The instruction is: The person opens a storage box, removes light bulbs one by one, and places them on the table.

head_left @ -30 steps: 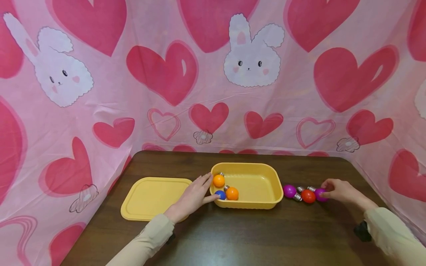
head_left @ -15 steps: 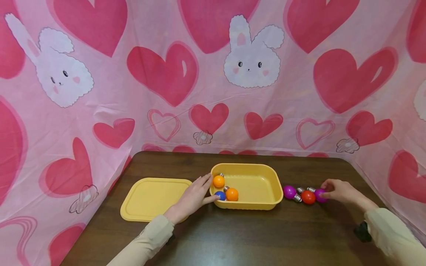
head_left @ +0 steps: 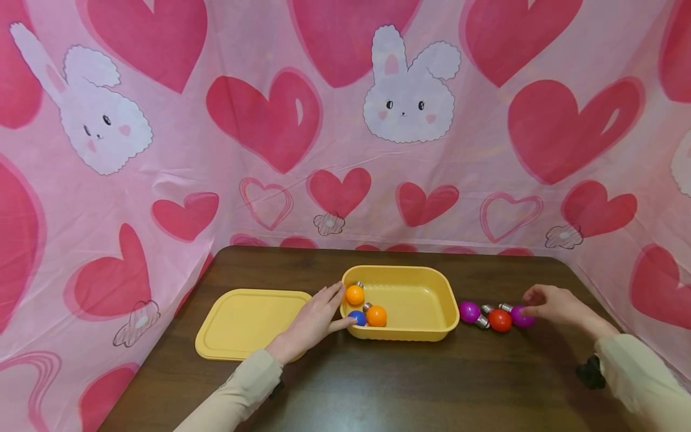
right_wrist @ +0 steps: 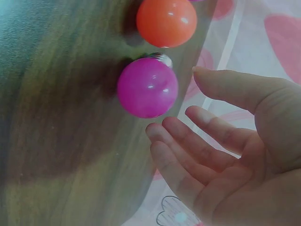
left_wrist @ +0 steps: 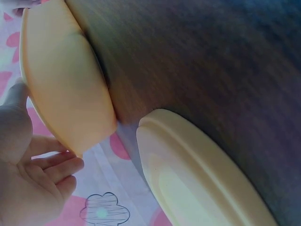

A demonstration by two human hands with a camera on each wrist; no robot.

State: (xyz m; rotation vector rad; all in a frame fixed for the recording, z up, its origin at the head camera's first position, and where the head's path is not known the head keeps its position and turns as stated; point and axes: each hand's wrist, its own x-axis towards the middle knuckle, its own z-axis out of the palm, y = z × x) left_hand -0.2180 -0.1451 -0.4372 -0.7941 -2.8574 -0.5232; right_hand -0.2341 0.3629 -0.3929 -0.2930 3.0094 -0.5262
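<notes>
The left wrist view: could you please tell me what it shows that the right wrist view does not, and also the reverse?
Only the left wrist view shows the yellow box, the left hand at its rim, and the yellow lid.

Only the right wrist view shows the purple bulb and the red bulb, with the palm of the right hand near the purple one.

Both share the dark table and the pink patterned cloth.
</notes>
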